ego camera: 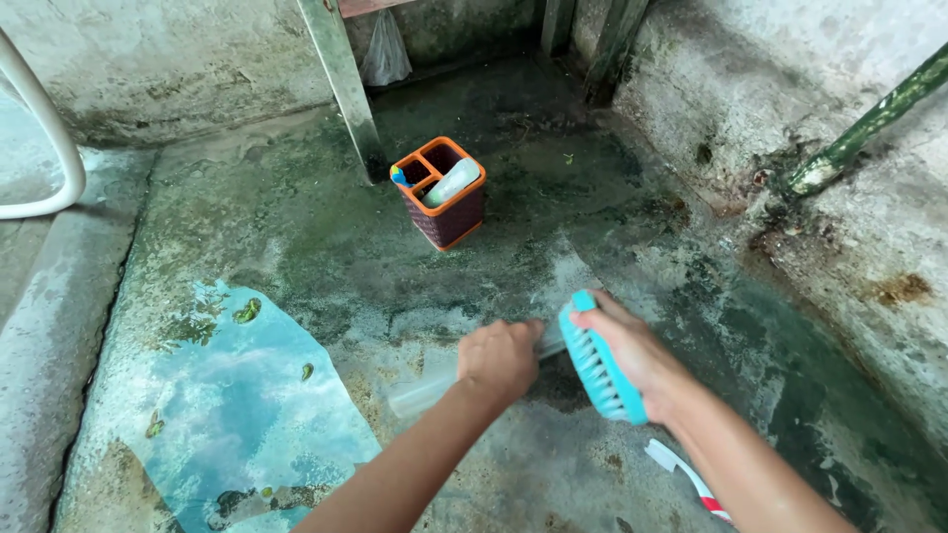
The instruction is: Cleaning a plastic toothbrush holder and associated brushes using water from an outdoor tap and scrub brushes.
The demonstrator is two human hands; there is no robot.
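My right hand [642, 357] grips a turquoise scrub brush [599, 360], its white bristles turned toward my left hand. My left hand [499, 360] is closed around a clear, slender item [420, 395] that looks like a plastic bottle or tube, blurred, angled down to the left over the wet concrete floor [326, 247]. The brush touches or nearly touches that item near my left fingers. A toothbrush with a white and red handle [686, 479] lies on the floor under my right forearm.
An orange-rimmed brown caddy [442, 197] with divided compartments, holding a pale bottle and a small blue item, stands further back. A puddle [237, 405] spreads at left. Stained concrete walls [849, 197] rise behind and at right; a metal post [346, 89] stands beside the caddy.
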